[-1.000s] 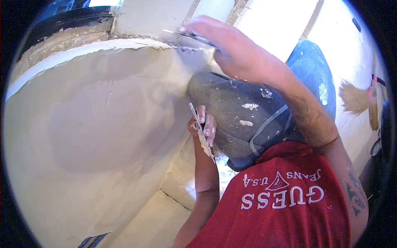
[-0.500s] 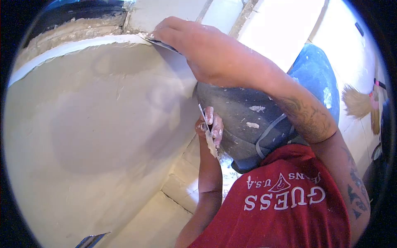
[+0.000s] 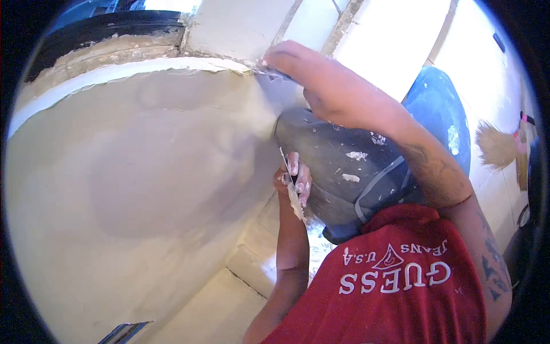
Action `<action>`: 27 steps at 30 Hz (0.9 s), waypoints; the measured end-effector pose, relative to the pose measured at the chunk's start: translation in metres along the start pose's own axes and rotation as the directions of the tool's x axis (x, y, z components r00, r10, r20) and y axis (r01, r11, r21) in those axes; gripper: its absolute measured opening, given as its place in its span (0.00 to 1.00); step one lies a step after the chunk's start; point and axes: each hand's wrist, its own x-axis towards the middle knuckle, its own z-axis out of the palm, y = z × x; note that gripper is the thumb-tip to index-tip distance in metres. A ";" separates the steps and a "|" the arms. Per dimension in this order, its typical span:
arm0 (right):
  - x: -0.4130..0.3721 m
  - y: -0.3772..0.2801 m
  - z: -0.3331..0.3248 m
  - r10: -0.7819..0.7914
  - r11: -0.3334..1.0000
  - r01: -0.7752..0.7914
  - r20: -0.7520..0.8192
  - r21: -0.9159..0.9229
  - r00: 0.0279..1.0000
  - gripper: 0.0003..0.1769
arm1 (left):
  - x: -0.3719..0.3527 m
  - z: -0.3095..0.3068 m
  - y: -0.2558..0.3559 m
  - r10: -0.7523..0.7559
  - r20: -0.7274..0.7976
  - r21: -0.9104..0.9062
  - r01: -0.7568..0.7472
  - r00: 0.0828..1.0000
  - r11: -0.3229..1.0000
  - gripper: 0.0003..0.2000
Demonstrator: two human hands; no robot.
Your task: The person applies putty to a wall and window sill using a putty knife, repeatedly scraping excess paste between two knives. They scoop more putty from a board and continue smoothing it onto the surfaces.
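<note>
My right hand (image 3: 301,69) is at the top of the plastered wall (image 3: 143,166), beside its white upper edge strip (image 3: 154,66). Its fingers are closed on a thin flat scraper blade (image 3: 275,74), mostly hidden below the hand and somewhat blurred. Lower down, in front of my knee, my left hand (image 3: 295,180) grips a putty knife (image 3: 294,198) seen nearly edge-on. Pale filler clings to the lower part of that knife, and white smears coat the fingers.
Dark trousers (image 3: 338,155) spattered with white are close beside the wall. A straw broom (image 3: 497,144) is at the far right. A rough ledge (image 3: 123,49) runs above the white strip. A dark rectangular fitting (image 3: 126,332) shows in the wall at lower left.
My right hand has slid to the right and slightly down along the wall's upper edge with the scraper. My left hand and its putty knife have barely shifted.
</note>
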 end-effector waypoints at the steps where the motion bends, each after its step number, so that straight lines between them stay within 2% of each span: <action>1: 0.003 -0.003 -0.003 -0.033 0.999 0.033 -0.053 -0.009 0.998 0.30 | 0.000 -0.004 0.001 -0.009 0.020 0.002 0.009 1.000 1.000 0.09; 5: 0.030 -0.015 -0.012 -0.157 0.988 0.155 -0.154 -0.021 0.976 0.28 | 0.000 -0.006 0.001 -0.024 0.055 0.016 0.023 0.998 1.000 0.09; 7: 0.043 -0.025 -0.028 -0.190 0.960 0.202 -0.076 0.192 0.979 0.26 | -0.001 -0.006 0.001 -0.027 0.036 0.022 0.026 0.999 0.999 0.09; 9: 0.052 -0.031 -0.023 -0.209 0.955 0.223 -0.089 0.195 0.974 0.23 | -0.001 -0.005 0.001 -0.027 0.027 0.018 0.027 0.999 0.999 0.10; 11: 0.053 -0.031 0.002 -0.216 0.976 0.217 -0.187 -0.016 0.958 0.21 | -0.001 -0.005 0.000 -0.027 0.030 0.005 0.027 0.999 1.000 0.10; 14: 0.050 -0.033 0.013 -0.236 0.972 0.232 -0.216 -0.043 0.947 0.19 | -0.001 -0.009 0.002 -0.037 0.099 0.004 0.036 0.994 0.999 0.09; 17: 0.044 -0.035 0.004 -0.131 0.991 0.128 -0.097 -0.036 0.987 0.28 | 0.002 -0.008 0.002 -0.052 0.105 -0.016 0.054 0.993 0.998 0.08; 20: 0.034 -0.030 0.002 -0.095 0.994 0.092 -0.059 -0.057 0.994 0.30 | 0.005 -0.010 0.004 -0.078 0.140 -0.083 0.090 0.987 0.993 0.07; 23: 0.020 -0.023 0.007 -0.012 0.999 0.012 -0.010 -0.041 1.000 0.32 | 0.003 -0.005 0.002 -0.070 0.055 -0.062 0.073 0.996 0.995 0.09; 27: 0.003 -0.008 0.016 0.024 0.997 -0.020 0.057 -0.069 0.998 0.33 | -0.001 -0.007 0.001 -0.029 0.037 -0.055 0.031 0.999 0.998 0.08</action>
